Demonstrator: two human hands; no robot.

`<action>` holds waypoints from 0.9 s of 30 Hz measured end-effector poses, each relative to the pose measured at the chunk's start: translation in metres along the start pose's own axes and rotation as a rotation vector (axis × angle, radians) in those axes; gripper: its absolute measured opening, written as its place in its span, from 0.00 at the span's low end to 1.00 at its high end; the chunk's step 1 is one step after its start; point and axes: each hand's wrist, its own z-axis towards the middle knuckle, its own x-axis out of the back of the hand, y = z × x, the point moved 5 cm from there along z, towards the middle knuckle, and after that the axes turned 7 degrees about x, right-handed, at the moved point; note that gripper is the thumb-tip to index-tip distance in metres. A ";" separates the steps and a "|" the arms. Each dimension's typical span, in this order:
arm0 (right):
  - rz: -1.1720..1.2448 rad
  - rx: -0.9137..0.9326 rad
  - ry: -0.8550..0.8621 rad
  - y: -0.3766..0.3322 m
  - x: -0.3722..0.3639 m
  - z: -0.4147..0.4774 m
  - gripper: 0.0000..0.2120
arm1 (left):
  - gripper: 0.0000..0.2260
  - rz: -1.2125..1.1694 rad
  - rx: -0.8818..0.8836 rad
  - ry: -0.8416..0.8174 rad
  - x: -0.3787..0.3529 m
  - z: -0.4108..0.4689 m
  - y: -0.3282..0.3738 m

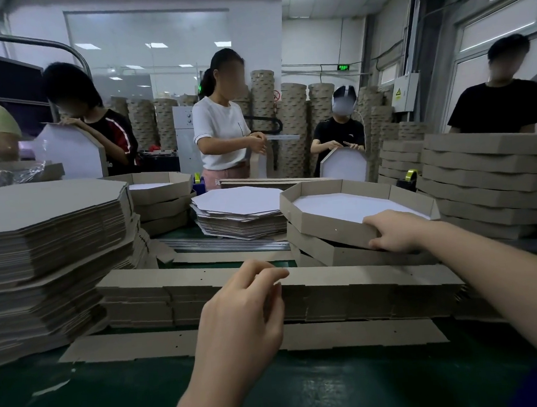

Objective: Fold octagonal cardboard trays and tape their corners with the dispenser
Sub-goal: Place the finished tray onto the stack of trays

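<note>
A finished octagonal cardboard tray [322, 221], brown outside and white inside, lies tilted on top of another tray at the right. My right hand [393, 231] grips its near wall, thumb outside and fingers over the rim. My left hand [240, 313] hovers with loosely curled fingers over a stack of long brown cardboard strips [159, 293] in front of me and holds nothing. A tape dispenser [408, 177] with a yellowish roll stands behind the tray at the right. A second dispenser [198, 182] stands farther back.
A tall stack of flat octagonal boards [47, 238] fills the left. A lower stack of white-faced boards [239, 211] lies in the middle. Folded trays [488, 181] are piled at the right and back left [161, 195]. Several people work across the green table [116, 401].
</note>
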 end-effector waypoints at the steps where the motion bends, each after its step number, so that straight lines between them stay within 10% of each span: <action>1: -0.005 0.001 -0.005 0.000 0.000 -0.001 0.07 | 0.10 -0.003 -0.003 0.000 -0.001 0.000 0.000; 6: -0.115 -0.078 -0.038 -0.003 0.004 -0.005 0.09 | 0.09 0.001 0.001 -0.010 -0.003 0.000 0.000; 12: 0.114 0.126 0.332 -0.098 0.030 0.007 0.16 | 0.09 -0.010 0.102 -0.037 0.010 0.020 -0.017; 20: 0.506 0.422 0.138 -0.224 -0.026 0.014 0.22 | 0.09 0.314 0.278 0.024 0.070 0.074 -0.097; 27: 0.241 0.432 -0.021 -0.239 -0.054 0.017 0.21 | 0.23 0.884 0.661 -0.052 0.144 0.105 -0.221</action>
